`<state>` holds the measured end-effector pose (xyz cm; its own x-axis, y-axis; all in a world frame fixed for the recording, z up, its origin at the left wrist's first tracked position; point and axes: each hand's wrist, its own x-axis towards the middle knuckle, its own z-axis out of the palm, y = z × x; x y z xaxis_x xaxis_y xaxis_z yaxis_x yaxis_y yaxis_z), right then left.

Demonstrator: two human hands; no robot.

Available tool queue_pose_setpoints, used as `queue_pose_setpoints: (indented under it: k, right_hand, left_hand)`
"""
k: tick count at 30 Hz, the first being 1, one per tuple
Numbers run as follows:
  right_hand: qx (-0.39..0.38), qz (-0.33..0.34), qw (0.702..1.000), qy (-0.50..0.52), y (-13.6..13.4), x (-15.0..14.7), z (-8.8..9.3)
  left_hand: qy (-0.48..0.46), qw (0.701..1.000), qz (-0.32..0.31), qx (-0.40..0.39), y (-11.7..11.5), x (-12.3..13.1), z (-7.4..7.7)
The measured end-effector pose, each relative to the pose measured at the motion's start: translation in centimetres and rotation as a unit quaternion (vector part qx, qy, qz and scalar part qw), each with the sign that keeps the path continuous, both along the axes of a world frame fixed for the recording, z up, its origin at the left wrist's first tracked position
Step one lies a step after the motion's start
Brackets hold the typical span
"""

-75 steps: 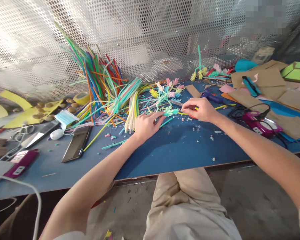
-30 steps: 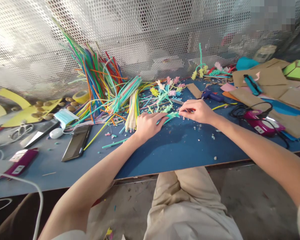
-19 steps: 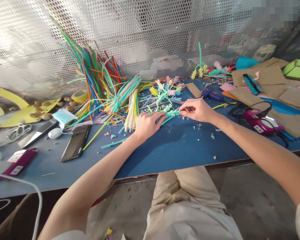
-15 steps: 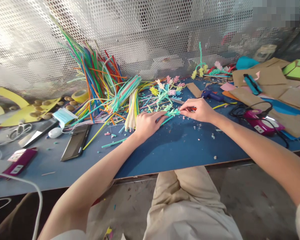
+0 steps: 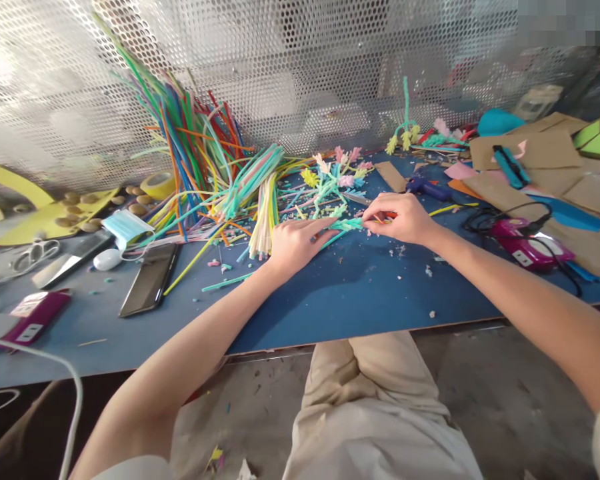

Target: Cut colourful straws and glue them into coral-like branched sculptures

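Between my hands, just above the blue tabletop, lies a mint-green pipe cleaner piece (image 5: 351, 225) with looped, leafy tufts. My left hand (image 5: 295, 248) pinches its left end between thumb and fingers. At the other end, the fingertips of my right hand (image 5: 399, 217) are closed on it. Tucked in that same hand is a pair of scissors (image 5: 357, 199), its metal blades pointing left and a bit of orange-red handle showing at the palm. Just behind them stands a cluster of pastel pipe cleaner flowers (image 5: 337, 177) on green stems. A bundle of cream and yellow pipe cleaners (image 5: 263, 230) lies beside my left hand.
Many coloured pipe cleaners (image 5: 190, 147) lean on the perforated metal screen (image 5: 300, 60). A phone (image 5: 150, 280) and face mask (image 5: 126, 228) lie left. Rightward are a blue glue gun (image 5: 427, 189), a cabled magenta box (image 5: 530, 243) and cardboard sheets (image 5: 535, 150).
My right hand has shifted slightly right, and a little more of the mint-green piece shows between my hands. Both hands keep their hold. The camera view has tilted slightly.
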<state>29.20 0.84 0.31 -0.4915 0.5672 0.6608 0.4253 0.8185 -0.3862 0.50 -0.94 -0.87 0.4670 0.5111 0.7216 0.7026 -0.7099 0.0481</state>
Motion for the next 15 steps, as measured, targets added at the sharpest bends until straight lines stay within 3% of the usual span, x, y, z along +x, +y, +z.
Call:
queue_pose_setpoints:
  k: [7,11,15]
  right_hand:
    - [-0.020,0.009,1.000,-0.015,-0.1,0.4,0.5]
    - [-0.052,-0.055,0.996,-0.036,0.0,1.6,1.4]
    - [-0.061,-0.134,0.988,-0.044,0.7,3.1,2.0]
  left_hand:
    - [0.035,0.998,0.009,-0.055,-0.2,-0.1,0.4]
    - [0.091,0.989,0.049,-0.108,-1.1,0.2,1.1]
    - [0.129,0.983,0.038,-0.122,-1.9,0.8,1.4]
